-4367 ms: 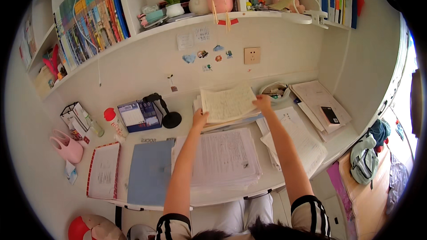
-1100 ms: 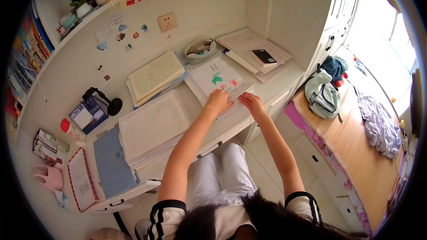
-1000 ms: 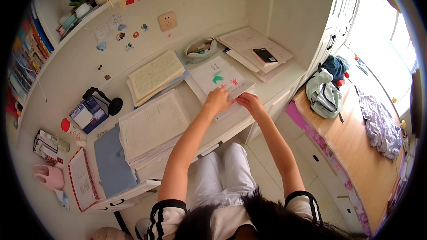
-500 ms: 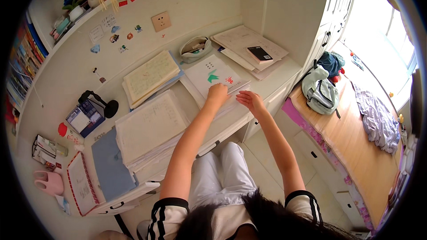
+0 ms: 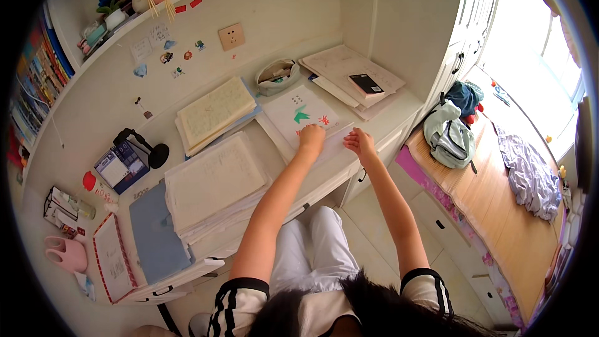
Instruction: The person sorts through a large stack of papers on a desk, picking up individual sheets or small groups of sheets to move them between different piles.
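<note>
A white booklet (image 5: 299, 109) with a green shape and red marks on its cover lies on a stack of papers on the desk. My left hand (image 5: 311, 140) is closed in a fist over the booklet's near edge, and what its fingers may hold is hidden. My right hand (image 5: 360, 143) hovers by the booklet's near right corner, its fingers bent and slightly apart, with nothing visible in them. To the left lies a thick stack of papers (image 5: 215, 178), and behind it a stack of yellowish sheets (image 5: 215, 112).
A pencil case (image 5: 276, 77) stands behind the booklet. More papers (image 5: 340, 65) bear a small black-and-white box (image 5: 366, 85). At the left are a blue folder (image 5: 153, 234), a desk calendar (image 5: 121, 165) and a black stand (image 5: 158, 155). A backpack (image 5: 449, 137) sits on the bed at right.
My left hand has shifted slightly right along the booklet's near edge. My right hand's fingers, stretched out before, are now bent. The view has tilted a little.
</note>
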